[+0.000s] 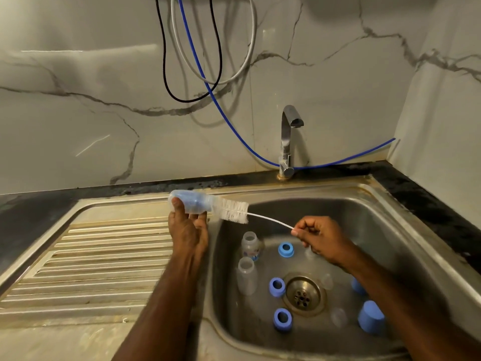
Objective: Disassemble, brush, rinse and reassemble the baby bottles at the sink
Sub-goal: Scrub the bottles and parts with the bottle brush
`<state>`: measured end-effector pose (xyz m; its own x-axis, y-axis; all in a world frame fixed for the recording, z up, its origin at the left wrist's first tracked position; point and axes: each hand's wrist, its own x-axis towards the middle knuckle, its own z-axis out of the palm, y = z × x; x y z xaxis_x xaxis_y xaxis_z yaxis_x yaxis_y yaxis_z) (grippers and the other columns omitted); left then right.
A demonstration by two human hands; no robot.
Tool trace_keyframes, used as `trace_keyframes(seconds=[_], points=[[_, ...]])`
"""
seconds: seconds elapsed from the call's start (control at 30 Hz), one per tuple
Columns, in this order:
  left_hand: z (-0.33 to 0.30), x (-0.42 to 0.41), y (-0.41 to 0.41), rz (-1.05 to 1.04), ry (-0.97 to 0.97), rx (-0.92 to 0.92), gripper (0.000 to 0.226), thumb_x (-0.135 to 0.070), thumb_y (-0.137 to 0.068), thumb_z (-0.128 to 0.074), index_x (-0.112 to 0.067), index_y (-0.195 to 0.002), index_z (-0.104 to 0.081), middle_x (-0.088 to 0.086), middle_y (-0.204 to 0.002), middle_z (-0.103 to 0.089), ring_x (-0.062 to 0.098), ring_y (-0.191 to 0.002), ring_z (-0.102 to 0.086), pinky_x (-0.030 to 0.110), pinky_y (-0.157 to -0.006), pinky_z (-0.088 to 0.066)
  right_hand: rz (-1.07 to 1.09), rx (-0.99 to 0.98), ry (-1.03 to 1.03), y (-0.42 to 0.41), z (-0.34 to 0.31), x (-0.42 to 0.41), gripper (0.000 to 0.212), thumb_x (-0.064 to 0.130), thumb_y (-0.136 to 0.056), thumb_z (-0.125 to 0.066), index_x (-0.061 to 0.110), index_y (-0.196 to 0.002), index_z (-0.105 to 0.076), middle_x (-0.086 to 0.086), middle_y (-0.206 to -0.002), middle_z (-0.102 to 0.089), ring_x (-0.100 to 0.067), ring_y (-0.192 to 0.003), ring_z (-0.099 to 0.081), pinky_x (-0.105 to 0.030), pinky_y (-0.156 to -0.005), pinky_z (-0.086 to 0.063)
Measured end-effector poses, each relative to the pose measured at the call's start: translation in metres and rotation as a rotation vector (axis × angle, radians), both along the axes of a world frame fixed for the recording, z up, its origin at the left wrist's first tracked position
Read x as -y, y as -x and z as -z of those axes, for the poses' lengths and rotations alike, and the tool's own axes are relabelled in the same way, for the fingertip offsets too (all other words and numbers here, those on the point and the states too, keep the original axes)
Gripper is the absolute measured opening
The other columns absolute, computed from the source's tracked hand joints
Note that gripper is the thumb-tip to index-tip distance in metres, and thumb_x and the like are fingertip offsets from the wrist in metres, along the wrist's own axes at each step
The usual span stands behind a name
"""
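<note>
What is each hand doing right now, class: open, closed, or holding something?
Left hand: grips a clear baby bottle held sideways.
Right hand: pinches the wire handle of the bottle brush.

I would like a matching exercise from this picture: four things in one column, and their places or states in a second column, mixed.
Things:
1. bottle brush
2. held bottle
3. two bottles
4. tap

Places or states:
a. standing in the sink basin
b. in the left hand
c. wire handle pinched by the right hand
d. no water running

Pairs: 1-c, 2-b, 3-a, 4-d
</note>
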<state>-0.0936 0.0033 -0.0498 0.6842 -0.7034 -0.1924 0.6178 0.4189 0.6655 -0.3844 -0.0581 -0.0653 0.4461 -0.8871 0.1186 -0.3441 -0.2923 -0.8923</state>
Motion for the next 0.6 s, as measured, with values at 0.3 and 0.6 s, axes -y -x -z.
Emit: trace_keyframes(seconds=[0.3, 0.6], points=[[-0.001, -0.002, -0.001, -0.003, -0.039, 0.072, 0.056, -0.041, -0.096, -0.062, -0.019, -0.144, -0.043, 0.012, -0.128, -0.060, 0.032, -0.110, -0.067, 0.040, -0.070, -0.063, 0.028, -0.023, 0.086, 0.007, -0.009, 0.001, 0.003, 0.007, -0.087, -0.074, 0.010, -0.085, -0.074, 0.002, -0.060, -0.066, 0.002, -0.047, -0.057, -0.010, -0.048, -0.042], [0.000, 0.004, 0.003, 0.006, -0.093, 0.116, 0.058, -0.041, -0.096, -0.062, -0.020, -0.147, -0.042, 0.008, -0.128, -0.057, 0.031, -0.110, -0.065, 0.045, -0.078, -0.063, 0.017, -0.087, 0.119, 0.017, -0.001, 0.014, 0.009, 0.011, -0.087, -0.074, 0.020, -0.084, -0.075, -0.004, -0.072, -0.073, -0.014, -0.066, -0.069, -0.022, -0.065, -0.056]])
